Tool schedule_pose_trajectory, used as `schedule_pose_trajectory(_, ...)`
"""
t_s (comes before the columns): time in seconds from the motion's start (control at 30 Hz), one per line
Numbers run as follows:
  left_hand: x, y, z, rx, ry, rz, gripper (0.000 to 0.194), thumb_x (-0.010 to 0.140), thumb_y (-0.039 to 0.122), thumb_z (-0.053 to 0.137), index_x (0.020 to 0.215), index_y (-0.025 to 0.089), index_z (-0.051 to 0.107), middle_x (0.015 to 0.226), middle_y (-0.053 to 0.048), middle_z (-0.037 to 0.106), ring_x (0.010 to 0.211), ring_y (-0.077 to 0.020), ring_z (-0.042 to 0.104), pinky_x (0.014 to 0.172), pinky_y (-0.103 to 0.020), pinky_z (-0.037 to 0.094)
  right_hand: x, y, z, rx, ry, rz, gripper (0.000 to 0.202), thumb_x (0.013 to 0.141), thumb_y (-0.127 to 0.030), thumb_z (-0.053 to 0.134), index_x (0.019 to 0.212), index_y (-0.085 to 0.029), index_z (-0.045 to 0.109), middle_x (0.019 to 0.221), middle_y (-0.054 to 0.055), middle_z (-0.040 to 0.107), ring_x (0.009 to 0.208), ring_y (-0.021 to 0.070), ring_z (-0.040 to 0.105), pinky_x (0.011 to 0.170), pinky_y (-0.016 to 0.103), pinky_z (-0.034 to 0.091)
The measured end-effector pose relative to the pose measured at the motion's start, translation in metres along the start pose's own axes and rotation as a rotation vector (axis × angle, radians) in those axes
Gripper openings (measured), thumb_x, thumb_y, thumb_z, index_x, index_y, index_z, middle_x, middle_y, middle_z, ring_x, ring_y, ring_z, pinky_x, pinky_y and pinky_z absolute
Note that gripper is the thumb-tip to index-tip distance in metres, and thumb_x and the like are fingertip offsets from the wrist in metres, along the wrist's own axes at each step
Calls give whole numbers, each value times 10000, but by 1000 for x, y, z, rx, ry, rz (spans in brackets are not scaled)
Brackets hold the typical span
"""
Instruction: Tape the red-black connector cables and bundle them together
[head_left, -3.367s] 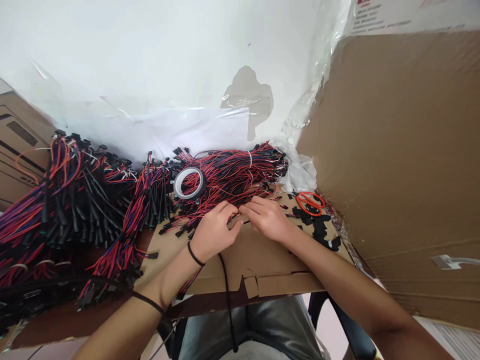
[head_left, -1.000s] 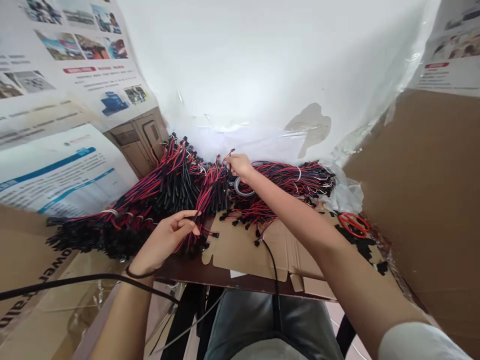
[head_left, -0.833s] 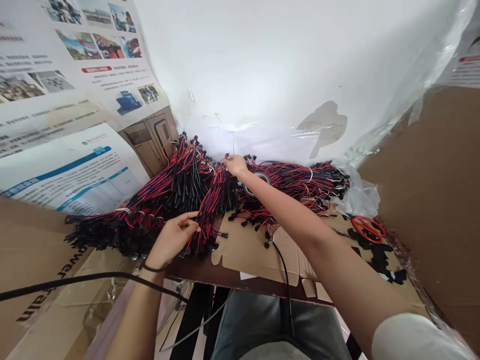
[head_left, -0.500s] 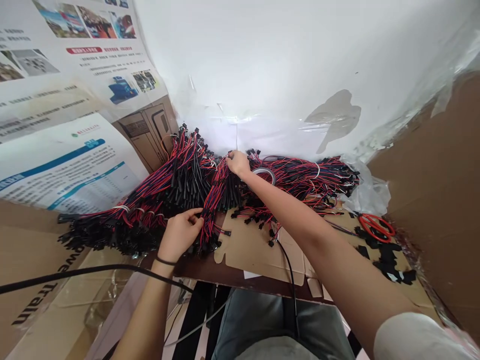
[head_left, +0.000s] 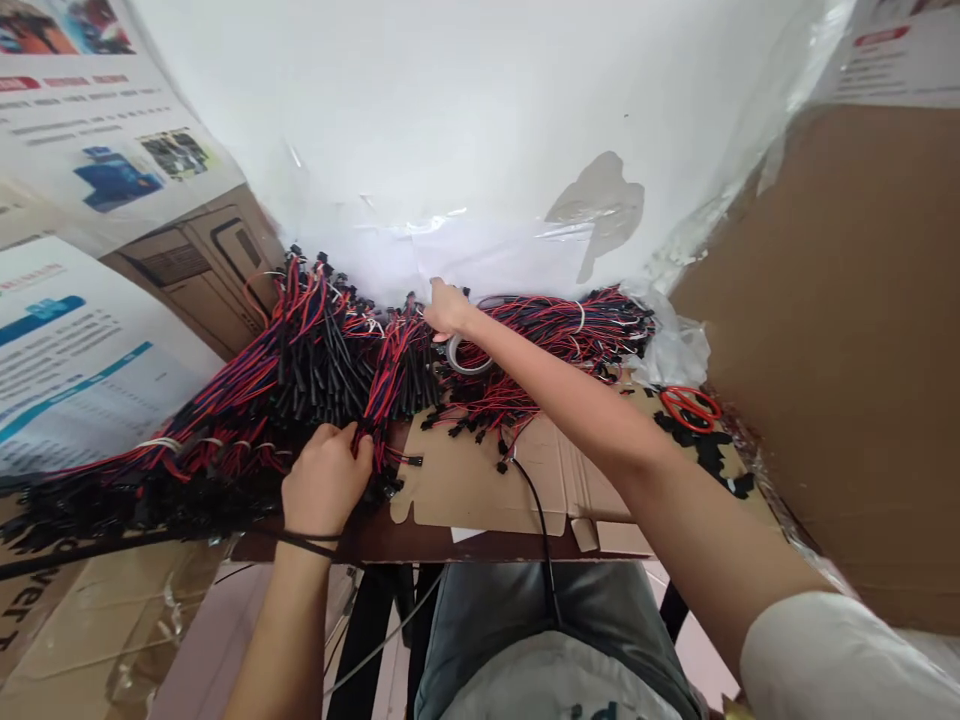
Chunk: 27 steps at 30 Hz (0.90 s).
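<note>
Red and black wires in a loose bundle (head_left: 387,375) lie across the middle of the pile, black connectors at their ends. My left hand (head_left: 328,478) has its fingers closed round the lower part of this bundle. Near the bundle's top end, by the wall, is my right hand (head_left: 448,308); its fingers are bent and what lies between them is too small to make out. A grey tape roll (head_left: 469,357) sits just below my right hand. To the left stands a thick heap of wires with black sleeves (head_left: 322,365).
Tied wires (head_left: 555,325) lie along the wall. Orange-red rings (head_left: 690,408) and black scraps are at the right, beside a clear plastic bag (head_left: 675,345). Flat cardboard (head_left: 465,480) covers part of the table; a black cable (head_left: 536,500) hangs over its edge. Cardboard walls flank both sides.
The view has shifted to the right. My left hand has closed on the lower wires, and my right hand has moved slightly off the bundle's top, to its right.
</note>
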<state>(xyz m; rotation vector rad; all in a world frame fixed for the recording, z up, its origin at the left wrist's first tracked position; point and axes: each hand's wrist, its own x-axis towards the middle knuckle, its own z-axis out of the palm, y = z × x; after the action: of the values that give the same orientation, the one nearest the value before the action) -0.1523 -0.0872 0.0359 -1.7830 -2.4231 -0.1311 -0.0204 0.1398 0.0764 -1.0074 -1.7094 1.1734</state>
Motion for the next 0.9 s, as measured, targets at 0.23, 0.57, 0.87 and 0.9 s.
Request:
schedule_pose_trajectory(0.23, -4, 20, -13, 87, 258, 97, 384, 911, 359, 378, 1022, 140, 672, 986, -157, 637, 894, -316, 575, 684, -387, 452, -115, 0, -148, -366, -176, 33, 358, 835, -149, 461, 1162, -154, 605, 802, 22, 649, 476, 63, 480, 437, 194, 402)
schedule_pose_trajectory(0.57, 23, 151, -19, -259, 48, 819, 235, 894, 274, 467, 786, 185, 656, 854, -69, 639, 876, -222, 576, 792, -337, 440, -185, 66, -227, -1000, -355, 110, 95, 772, -259, 623, 757, -173, 660, 715, 22, 658, 601, 119, 526, 539, 226, 327)
schedule_pose_trajectory(0.87, 39, 172, 11, -24, -80, 946, 86, 827, 238, 563, 873, 180, 607, 983, -88, 603, 970, -257, 538, 762, -358, 401, -192, 77, -221, -1108, -474, 25, 137, 762, -114, 529, 763, -168, 655, 808, 68, 676, 695, 150, 566, 599, 241, 335)
schedule_pose_trajectory(0.9, 40, 170, 13, -18, -57, 941, 89, 848, 221, 528, 862, 180, 606, 973, -88, 606, 959, -249, 541, 756, -353, 394, -193, 77, -223, -1076, -493, -9, 134, 759, -111, 521, 760, -168, 642, 798, 59, 670, 683, 142, 554, 602, 237, 337)
